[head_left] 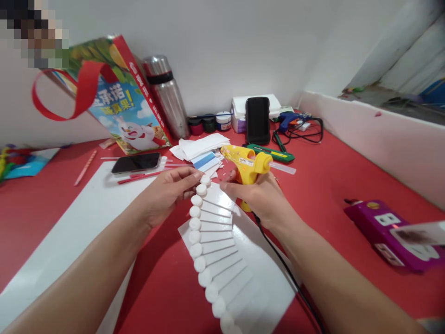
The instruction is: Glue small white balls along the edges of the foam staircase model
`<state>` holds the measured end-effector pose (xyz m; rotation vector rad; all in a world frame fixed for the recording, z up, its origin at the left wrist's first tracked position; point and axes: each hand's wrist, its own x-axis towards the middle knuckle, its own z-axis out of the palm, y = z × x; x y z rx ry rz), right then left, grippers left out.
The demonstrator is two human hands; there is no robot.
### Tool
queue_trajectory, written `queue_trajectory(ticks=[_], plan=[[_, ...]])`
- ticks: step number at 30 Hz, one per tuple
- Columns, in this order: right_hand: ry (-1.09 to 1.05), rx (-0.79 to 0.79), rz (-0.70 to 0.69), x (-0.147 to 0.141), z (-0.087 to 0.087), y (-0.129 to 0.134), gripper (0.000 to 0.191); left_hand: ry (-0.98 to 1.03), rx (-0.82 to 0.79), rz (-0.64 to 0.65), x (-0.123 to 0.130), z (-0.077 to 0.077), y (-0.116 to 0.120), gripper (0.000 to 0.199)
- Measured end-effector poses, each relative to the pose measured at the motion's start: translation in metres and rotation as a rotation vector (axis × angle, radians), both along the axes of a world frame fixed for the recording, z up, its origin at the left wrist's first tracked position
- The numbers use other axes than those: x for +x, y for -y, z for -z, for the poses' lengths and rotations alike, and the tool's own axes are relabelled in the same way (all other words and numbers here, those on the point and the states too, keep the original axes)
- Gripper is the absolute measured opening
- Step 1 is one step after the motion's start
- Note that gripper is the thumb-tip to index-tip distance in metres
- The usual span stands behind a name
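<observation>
A curved row of round white discs (pixel 195 224) runs from between my hands toward the bottom edge. My left hand (pixel 174 188) is closed, thumb and fingers pinching the disc at the row's far end. My right hand (pixel 264 192) is wrapped round the handle of a yellow glue gun (pixel 246 163), whose nozzle points left; a clear glue stick (pixel 283 168) pokes out of its back. Beneath the discs lies a glossy white sheet (pixel 274 287), with thin grey lines fanning out from the discs. The black cord (pixel 283 262) trails down along my right forearm.
A phone (pixel 136 163) rests on a long white sheet (pixel 83 218) at left. Behind stand a gift box (pixel 128 111), a steel flask (pixel 170 97) and paint jars (pixel 209 123). A green cutter (pixel 271 153) lies beyond the glue gun; a purple packet (pixel 389 232) is at right.
</observation>
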<state>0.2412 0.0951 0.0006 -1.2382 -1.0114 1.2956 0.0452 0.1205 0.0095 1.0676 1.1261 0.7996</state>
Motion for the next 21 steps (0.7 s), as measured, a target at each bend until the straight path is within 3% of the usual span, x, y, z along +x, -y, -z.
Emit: queue_trajectory(ticks=[11,21], plan=[[0.036,-0.006,0.008,0.001,-0.002,0.0,0.022,-0.091,0.058,-0.084,0.001,-0.001,0.012,0.033],[0.027,-0.004,0.001,0.001,-0.003,0.002,0.022,0.018,-0.067,-0.129,0.008,0.0,0.006,0.034]])
